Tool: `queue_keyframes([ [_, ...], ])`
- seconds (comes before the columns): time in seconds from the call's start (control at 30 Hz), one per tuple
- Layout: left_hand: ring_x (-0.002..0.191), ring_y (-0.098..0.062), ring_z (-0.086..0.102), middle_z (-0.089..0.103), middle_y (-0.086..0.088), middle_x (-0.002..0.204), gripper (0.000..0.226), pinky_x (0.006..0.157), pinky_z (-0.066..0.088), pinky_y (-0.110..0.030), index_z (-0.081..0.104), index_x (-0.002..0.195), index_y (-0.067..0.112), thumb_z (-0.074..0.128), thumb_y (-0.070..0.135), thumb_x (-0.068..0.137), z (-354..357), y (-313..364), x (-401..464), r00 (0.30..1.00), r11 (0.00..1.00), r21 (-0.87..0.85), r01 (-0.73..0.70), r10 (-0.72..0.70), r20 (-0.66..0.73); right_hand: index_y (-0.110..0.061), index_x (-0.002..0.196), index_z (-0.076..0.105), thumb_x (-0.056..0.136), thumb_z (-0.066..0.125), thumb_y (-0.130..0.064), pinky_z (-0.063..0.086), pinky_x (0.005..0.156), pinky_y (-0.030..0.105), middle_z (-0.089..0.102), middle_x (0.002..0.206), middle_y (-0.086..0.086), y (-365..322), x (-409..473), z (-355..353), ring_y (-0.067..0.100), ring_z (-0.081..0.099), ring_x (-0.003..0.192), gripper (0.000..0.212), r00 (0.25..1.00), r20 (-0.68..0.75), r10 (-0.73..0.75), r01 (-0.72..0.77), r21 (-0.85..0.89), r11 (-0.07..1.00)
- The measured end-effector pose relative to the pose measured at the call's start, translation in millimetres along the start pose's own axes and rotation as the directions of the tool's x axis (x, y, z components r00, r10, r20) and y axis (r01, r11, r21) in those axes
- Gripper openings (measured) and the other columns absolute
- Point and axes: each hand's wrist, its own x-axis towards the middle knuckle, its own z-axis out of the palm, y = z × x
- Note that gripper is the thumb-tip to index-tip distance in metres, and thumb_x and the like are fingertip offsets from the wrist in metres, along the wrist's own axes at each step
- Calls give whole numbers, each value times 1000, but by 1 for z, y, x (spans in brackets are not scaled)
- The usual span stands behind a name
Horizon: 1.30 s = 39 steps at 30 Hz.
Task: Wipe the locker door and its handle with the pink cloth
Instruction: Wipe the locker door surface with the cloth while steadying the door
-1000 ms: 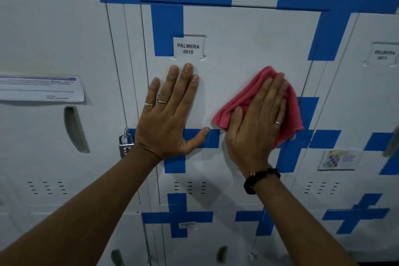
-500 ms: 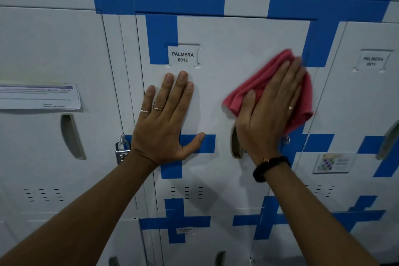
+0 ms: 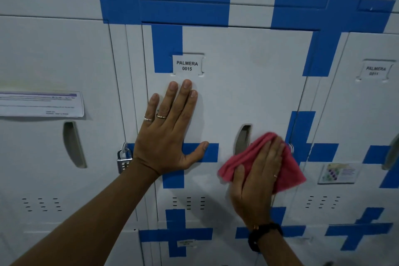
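Pink cloth (image 3: 289, 168) bunched under flat right hand (image 3: 257, 181) beside handle (image 3: 243, 139); left hand (image 3: 168, 136) splayed, empty, on locker door (image 3: 248, 84).

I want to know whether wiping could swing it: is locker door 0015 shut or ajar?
Shut, as far as shows: the locker door lies flush with its frame, the left hand flat against it.

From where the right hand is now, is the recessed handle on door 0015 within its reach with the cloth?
Probably yes. The right hand presses the pink cloth flat on the door, just right of and below the recessed handle. The cloth's top edge already borders the slot, and nothing lies between them.
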Motion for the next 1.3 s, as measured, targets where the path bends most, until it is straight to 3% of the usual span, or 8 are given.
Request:
queue_keyframes([
  [0.13, 166, -33, 7, 11, -15, 178, 106, 135, 9, -56, 16, 169, 5, 44, 75, 94, 0, -1, -1, 1000, 1000, 11, -4, 4, -1, -17, 161, -16, 97, 36, -36, -5, 129, 39, -17, 170, -3, 7, -23, 7, 19, -10, 158, 84, 1000, 8, 0, 1, -58, 998],
  [0.27, 166, -35, 8, 11, -16, 178, 107, 134, 10, -57, 15, 169, 4, 43, 75, 94, 2, -2, 0, 1000, 1000, 15, -11, 12, -11, -6, 162, -3, 98, 37, -37, -7, 129, 40, -9, 172, 3, -19, 24, -5, 24, -5, 159, 82, 1000, -29, 2, 1, 99, 995],
  [0.67, 166, -33, 4, 7, -15, 177, 108, 134, 9, -57, 13, 169, 3, 45, 75, 94, 1, 0, 1, 1000, 1000, 25, -12, 12, -11, 4, 152, 31, 90, 70, -21, 22, 125, 51, 19, 166, 21, -69, 159, -46, 30, 20, 156, 78, 956, -291, -31, 134, 343, 930],
  [0.93, 166, -33, 4, 9, -16, 177, 109, 134, 7, -56, 13, 169, 3, 45, 76, 94, 3, -1, 1, 1000, 999, 33, -7, 8, -20, -10, 162, 15, 108, 42, -20, 23, 124, 59, 5, 172, -4, -32, 31, -4, 22, 11, 159, 61, 982, -156, 110, -60, 293, 954],
  [1.03, 166, -33, 4, 10, -16, 176, 108, 134, 8, -57, 14, 168, 3, 45, 75, 94, 2, 0, 2, 1000, 1000, 30, -7, 8, -21, -33, 163, 3, 108, 34, -34, 23, 121, 65, 1, 170, -20, -14, -24, 10, 13, 10, 158, 63, 988, -63, 142, -119, 285, 951],
  [1.1, 165, -33, 6, 12, -17, 176, 107, 134, 10, -57, 18, 168, 2, 47, 74, 94, 2, 1, 2, 1000, 999, 32, -8, 9, -27, -30, 163, 5, 108, 27, -51, 19, 121, 62, 4, 166, -32, -7, -38, 11, -4, 7, 155, 63, 977, -23, 214, -194, 335, 922],
  [1.17, 164, -33, 8, 16, -18, 175, 106, 134, 10, -57, 21, 167, 1, 48, 73, 94, 2, 1, 2, 999, 999, 42, -7, 8, -35, -21, 162, 19, 108, 27, -48, 23, 121, 63, 7, 167, -27, -7, -40, 10, -5, 7, 154, 61, 969, 10, 249, -237, 346, 908],
  [1.3, 164, -31, 5, 18, -19, 175, 107, 134, 9, -56, 19, 167, 1, 46, 74, 94, 2, 1, 2, 999, 999, 36, -2, 4, -32, -13, 161, 19, 109, 33, -25, 18, 125, 60, -2, 171, -11, -31, -8, 10, 19, 3, 159, 55, 989, -58, 135, -111, 310, 944],
])
